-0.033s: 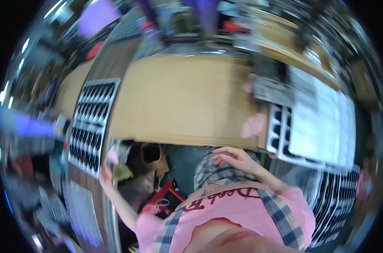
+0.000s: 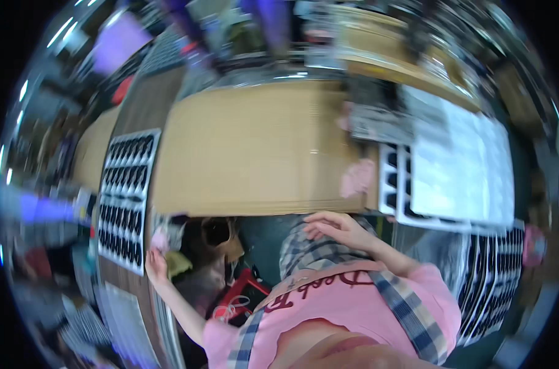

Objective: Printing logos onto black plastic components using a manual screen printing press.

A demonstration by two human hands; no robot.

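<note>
View from above of a person at a bench [image 2: 169, 111]. The right hand [image 2: 338, 229] rests loosely curled, gripping nothing, just beneath the near edge of a broad flat cardboard sheet [image 2: 255, 147] whose long axis runs left to right. The left hand [image 2: 156, 261], well apart, reaches low beside a white tray of dark cells [image 2: 127, 197]; its grip cannot be told.

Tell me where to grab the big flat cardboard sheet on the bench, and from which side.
Probably grip the cardboard sheet along its near long edge, coming from the person's side: that edge seems to overhang the bench front, just above the right hand, so fingers could likely pinch it from above and below.
</note>
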